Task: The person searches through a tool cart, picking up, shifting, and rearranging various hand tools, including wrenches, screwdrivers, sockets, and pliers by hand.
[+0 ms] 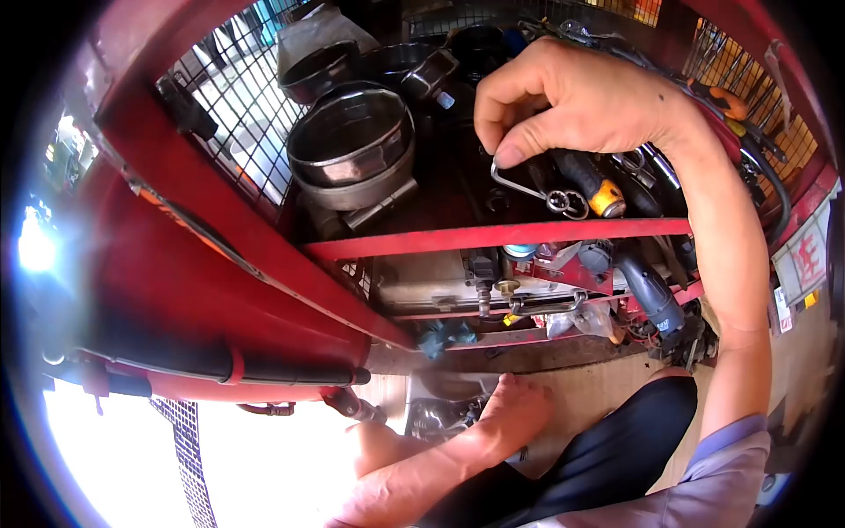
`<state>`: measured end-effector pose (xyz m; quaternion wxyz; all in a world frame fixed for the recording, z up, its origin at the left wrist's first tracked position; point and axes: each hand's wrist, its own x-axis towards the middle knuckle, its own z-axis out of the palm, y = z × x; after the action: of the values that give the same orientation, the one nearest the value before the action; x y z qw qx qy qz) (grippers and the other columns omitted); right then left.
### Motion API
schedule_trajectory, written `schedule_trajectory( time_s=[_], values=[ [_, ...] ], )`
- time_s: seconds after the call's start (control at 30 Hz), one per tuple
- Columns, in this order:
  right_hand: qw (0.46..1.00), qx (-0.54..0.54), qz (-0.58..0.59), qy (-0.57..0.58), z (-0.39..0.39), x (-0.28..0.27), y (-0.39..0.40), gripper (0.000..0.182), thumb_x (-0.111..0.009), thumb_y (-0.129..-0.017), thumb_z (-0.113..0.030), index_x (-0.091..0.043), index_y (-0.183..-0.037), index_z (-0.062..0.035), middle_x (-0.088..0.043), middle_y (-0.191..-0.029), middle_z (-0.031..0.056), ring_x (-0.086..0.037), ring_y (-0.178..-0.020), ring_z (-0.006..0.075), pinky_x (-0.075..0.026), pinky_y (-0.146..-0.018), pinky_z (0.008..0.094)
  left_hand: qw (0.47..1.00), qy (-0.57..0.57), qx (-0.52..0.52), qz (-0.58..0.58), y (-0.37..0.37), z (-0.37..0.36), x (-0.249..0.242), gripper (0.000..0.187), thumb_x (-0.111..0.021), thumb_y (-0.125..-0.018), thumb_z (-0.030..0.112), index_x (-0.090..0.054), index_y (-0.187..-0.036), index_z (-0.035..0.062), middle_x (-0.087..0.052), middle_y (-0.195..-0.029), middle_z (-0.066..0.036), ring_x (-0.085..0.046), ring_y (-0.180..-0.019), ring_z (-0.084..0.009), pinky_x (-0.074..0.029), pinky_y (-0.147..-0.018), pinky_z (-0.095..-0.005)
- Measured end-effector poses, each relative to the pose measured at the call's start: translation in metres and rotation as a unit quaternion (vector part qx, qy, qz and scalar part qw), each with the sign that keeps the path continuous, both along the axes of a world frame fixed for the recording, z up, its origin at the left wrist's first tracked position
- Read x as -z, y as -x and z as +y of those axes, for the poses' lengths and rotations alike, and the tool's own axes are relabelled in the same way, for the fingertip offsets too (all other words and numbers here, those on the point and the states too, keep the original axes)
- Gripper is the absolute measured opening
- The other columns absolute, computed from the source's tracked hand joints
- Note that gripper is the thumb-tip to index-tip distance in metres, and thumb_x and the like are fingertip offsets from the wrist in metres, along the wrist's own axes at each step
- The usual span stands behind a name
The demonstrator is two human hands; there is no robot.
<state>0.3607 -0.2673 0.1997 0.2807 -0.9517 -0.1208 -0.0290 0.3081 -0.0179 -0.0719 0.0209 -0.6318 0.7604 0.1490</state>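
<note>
Over the upper shelf, the thumb and forefinger of my right hand [572, 101] are pinched on a thin, bent metal hex key [519, 186]. Its long leg slants down to the right, overlapping the ring ends of wrenches [564, 203] in this view. Right of these lies a black and yellow tool handle [591, 183]. Low in front of my knees is my left hand [521, 412], beside a translucent plastic tray [427, 387] with dark contents. Most of that hand's fingers are hidden, and I cannot tell what they hold.
Several round metal ring-shaped parts [350, 132] sit at the shelf's left. A red rail [502, 236] runs along the shelf front. Below are a black power tool [650, 290] and other tools. Wire mesh [238, 97] encloses the left side; pliers and cables crowd the right.
</note>
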Motion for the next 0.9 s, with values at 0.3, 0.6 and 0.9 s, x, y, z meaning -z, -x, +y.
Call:
schedule_trajectory(
  time_s=[0.3, 0.6, 0.9],
  values=[
    [0.993, 0.041, -0.088, 0.061, -0.001, -0.004, 0.004, 0.017, -0.077, -0.092, -0.014, -0.067, -0.095, 0.001, -0.067, -0.083, 0.0004, -0.06, -0.077, 0.0087, -0.05, -0.073, 0.0261, 0.999, -0.001, 0.012, -0.042, -0.001, -0.002, -0.007, 0.029, -0.067, -0.086, 0.014, -0.066, -0.112, 0.0031, -0.074, -0.095, -0.013, -0.072, -0.091, -0.0291, -0.051, -0.082, -0.0413],
    [0.952, 0.235, -0.158, -0.116, -0.025, -0.031, 0.012, 0.023, -0.074, -0.097, -0.023, -0.068, -0.108, -0.0033, -0.07, -0.096, 0.0071, -0.066, -0.085, 0.0167, -0.059, -0.076, 0.0311, 0.999, -0.008, -0.001, -0.031, 0.001, -0.007, -0.012, 0.036, -0.068, -0.086, 0.015, -0.066, -0.12, 0.003, -0.074, -0.098, -0.012, -0.071, -0.094, -0.028, -0.05, -0.082, -0.0406],
    [0.956, 0.197, -0.182, -0.122, -0.019, -0.024, 0.001, 0.018, -0.066, -0.103, -0.016, -0.066, -0.115, -0.0026, -0.069, -0.098, 0.0073, -0.068, -0.087, 0.016, -0.058, -0.072, 0.0288, 0.999, -0.001, 0.001, -0.032, 0.001, -0.01, -0.015, 0.038, -0.071, -0.084, 0.015, -0.065, -0.12, 0.0037, -0.073, -0.094, -0.01, -0.069, -0.093, -0.0277, -0.05, -0.081, -0.0407]
  ],
)
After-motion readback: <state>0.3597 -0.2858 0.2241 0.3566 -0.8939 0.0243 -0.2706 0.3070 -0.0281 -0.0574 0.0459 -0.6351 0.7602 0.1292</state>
